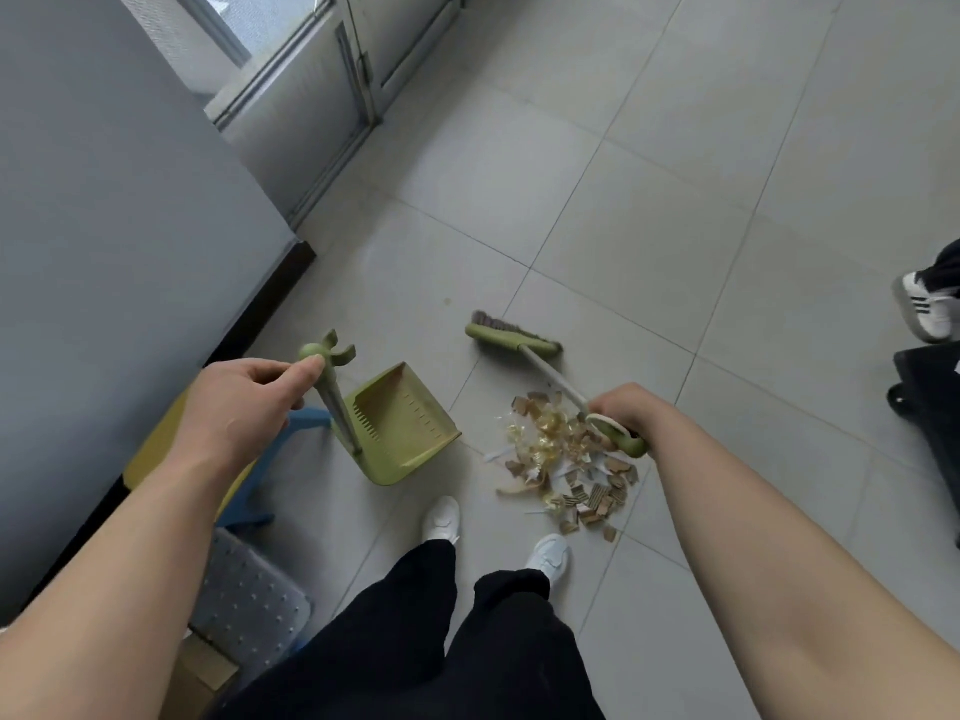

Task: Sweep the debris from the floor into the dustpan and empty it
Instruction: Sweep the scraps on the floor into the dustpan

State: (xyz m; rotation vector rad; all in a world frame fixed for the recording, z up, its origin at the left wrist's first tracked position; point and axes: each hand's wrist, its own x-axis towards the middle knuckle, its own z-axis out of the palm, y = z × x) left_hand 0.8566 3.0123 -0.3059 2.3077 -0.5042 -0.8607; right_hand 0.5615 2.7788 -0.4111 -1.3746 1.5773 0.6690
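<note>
A green dustpan (402, 426) stands on the grey tiled floor, its mouth turned right toward the debris. My left hand (244, 402) grips the top of its upright handle. A pile of debris (566, 467), brown cardboard bits, gold foil and white paper scraps, lies on the tiles just right of the pan. My right hand (623, 413) holds the green grip of a broom, whose white shaft runs up-left to the broom head (511, 343). The head rests on the floor beyond the pile, bristles away from me.
A grey wall (119, 200) with a dark skirting runs along the left; a metal door frame (332, 96) stands at the back. A yellow and blue stool (265, 459) and a grey perforated step (249, 600) sit at lower left. Another person's shoe (924, 311) and a black object (930, 392) are at right.
</note>
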